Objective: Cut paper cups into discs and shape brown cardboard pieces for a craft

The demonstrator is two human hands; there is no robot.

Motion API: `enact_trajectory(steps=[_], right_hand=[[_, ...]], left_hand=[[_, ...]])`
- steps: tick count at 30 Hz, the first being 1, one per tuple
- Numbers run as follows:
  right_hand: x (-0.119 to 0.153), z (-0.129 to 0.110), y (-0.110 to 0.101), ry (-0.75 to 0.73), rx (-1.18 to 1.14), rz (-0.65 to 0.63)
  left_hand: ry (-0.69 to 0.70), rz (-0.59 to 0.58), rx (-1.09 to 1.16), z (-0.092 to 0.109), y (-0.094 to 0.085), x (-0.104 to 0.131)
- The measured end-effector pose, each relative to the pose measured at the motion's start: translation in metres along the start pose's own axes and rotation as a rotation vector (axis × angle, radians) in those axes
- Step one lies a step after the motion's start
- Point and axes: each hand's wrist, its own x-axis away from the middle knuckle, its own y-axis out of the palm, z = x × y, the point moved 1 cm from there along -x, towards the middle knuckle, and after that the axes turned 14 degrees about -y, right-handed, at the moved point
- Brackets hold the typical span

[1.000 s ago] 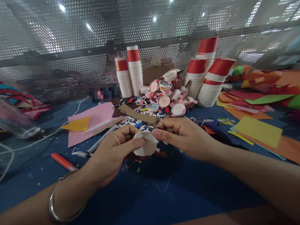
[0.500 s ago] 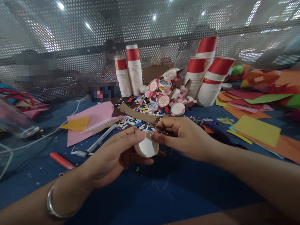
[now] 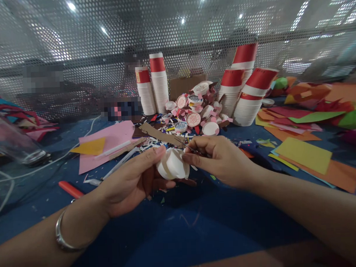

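My left hand (image 3: pixel 125 184) is closed round a small white paper cup piece (image 3: pixel 173 165), thumb on top and fingers beneath. Its upper edge looks cut and uneven. At the right side of this piece, my right hand (image 3: pixel 225 160) is closed, with a thin dark pointed tool (image 3: pixel 181 142) sticking out of its fingers. What kind of tool it is cannot be made out. The right thumb tip is at the cup piece's edge; whether it presses on it is unclear. Behind both hands is a pile of round cup bottoms (image 3: pixel 193 119) with pink tabs.
Red and white paper cup stacks (image 3: pixel 159 83) stand behind, with more stacks (image 3: pixel 247 107) on the right. Coloured paper (image 3: pixel 305 154) lies at right, pink paper (image 3: pixel 114 139) at left. A red-handled object (image 3: pixel 69 190), a glue gun stick-like white rod (image 3: pixel 120 164) and scraps lie on the blue table.
The white cup piece has tilted and risen slightly, so its uneven edge now shows. My right hand has shifted a little, and the dark tool's point shows more clearly.
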Motion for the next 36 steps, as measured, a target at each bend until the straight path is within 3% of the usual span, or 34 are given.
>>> enact_trajectory(steps=[4, 8, 12, 16, 22, 28, 30, 33, 36], right_hand=[[-0.001, 0.003, -0.006, 0.017, 0.071, -0.046], [0.0, 0.001, -0.007, 0.064, 0.099, -0.251], [0.001, -0.003, -0.003, 0.047, 0.218, -0.451], [0.002, -0.007, 0.002, 0.026, 0.354, -0.529], [0.002, -0.003, 0.0, -0.011, 0.528, -0.469], [0.001, 0.003, -0.003, -0.034, 0.55, -0.392], [0.0, 0.002, -0.004, -0.03, 0.556, -0.368], [-0.001, 0.0, -0.007, -0.038, 0.601, -0.329], [-0.003, 0.001, -0.009, -0.038, 0.644, -0.296]], left_hand=[[0.033, 0.116, 0.023, 0.006, -0.005, -0.001], [0.061, 0.232, 0.015, 0.011, -0.01, -0.002], [0.015, 0.272, -0.029, 0.014, -0.013, -0.003], [0.003, 0.277, -0.035, 0.015, -0.014, -0.003], [-0.025, 0.297, -0.029, 0.016, -0.015, -0.004], [0.004, 0.325, -0.059, 0.016, -0.015, -0.004], [0.074, 0.386, -0.08, 0.015, -0.018, -0.005], [0.288, 0.491, -0.185, 0.012, -0.019, -0.002], [0.458, 0.485, -0.438, 0.008, -0.004, 0.012]])
